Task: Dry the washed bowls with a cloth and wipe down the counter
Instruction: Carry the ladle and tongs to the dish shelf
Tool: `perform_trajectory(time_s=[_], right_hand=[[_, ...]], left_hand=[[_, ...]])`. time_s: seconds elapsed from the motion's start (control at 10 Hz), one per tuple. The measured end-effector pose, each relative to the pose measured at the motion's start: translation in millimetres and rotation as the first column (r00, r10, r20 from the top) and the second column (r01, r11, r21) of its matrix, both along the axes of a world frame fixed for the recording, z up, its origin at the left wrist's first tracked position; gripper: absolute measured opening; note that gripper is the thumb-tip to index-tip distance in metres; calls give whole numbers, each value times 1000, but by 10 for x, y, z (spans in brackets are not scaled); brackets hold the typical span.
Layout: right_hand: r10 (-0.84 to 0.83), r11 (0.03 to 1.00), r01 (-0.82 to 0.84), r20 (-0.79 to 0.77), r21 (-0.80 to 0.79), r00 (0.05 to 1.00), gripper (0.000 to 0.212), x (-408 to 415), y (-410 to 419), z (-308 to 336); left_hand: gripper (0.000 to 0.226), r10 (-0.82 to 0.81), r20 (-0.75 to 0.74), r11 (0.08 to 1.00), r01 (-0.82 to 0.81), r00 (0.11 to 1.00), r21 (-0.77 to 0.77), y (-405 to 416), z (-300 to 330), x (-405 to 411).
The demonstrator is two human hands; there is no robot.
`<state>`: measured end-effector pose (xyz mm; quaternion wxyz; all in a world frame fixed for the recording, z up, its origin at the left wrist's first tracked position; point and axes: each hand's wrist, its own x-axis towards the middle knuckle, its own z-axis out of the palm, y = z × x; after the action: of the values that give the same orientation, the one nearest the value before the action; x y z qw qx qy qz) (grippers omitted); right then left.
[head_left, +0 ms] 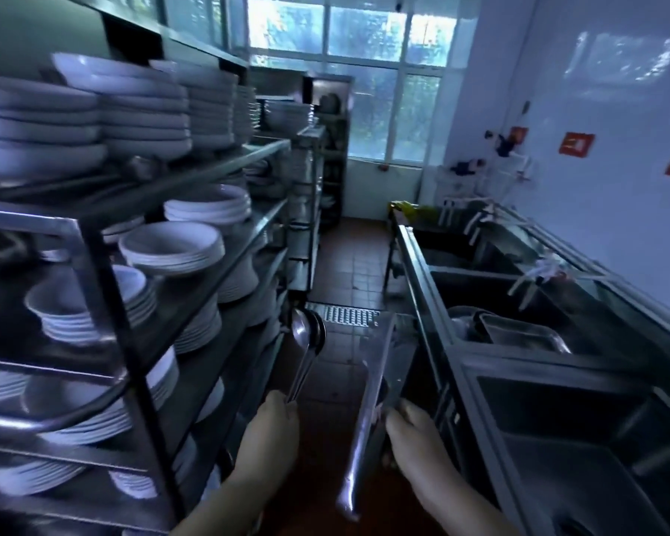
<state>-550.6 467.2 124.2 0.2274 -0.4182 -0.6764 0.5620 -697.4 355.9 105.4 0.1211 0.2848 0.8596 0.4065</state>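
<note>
Gripping ladles (306,342) in left hand (273,427), steel tray (380,384) in right hand (414,439); bowls (171,245) sitting stacked on left rack (105,303); seemingly carrying utensils away, cloth unseen, counter wiping likely remaining.

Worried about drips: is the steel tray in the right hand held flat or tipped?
Tipped: the right hand grips the steel tray standing on edge.

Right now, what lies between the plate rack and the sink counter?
In the head view, tiled floor with a drain grate, plus both hands' loads: spoons and metal tray.
</note>
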Motion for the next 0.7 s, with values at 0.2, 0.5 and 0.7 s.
perform_trajectory(time_s=[0.2, 0.5, 0.7], right_hand=[[159, 982, -157, -7, 107, 987, 27, -606, 743, 226], [369, 920, -350, -85, 178, 925, 36, -1887, 1171, 856], [481, 867, -441, -153, 233, 863, 45, -2825, 1048, 1194]], left_hand=[[25, 186, -132, 982, -179, 974, 63, 138, 538, -520], [15, 406, -569, 910, -376, 716, 177, -395, 1689, -1564], [14, 350, -728, 844, -536, 589, -28, -606, 2498, -2463]])
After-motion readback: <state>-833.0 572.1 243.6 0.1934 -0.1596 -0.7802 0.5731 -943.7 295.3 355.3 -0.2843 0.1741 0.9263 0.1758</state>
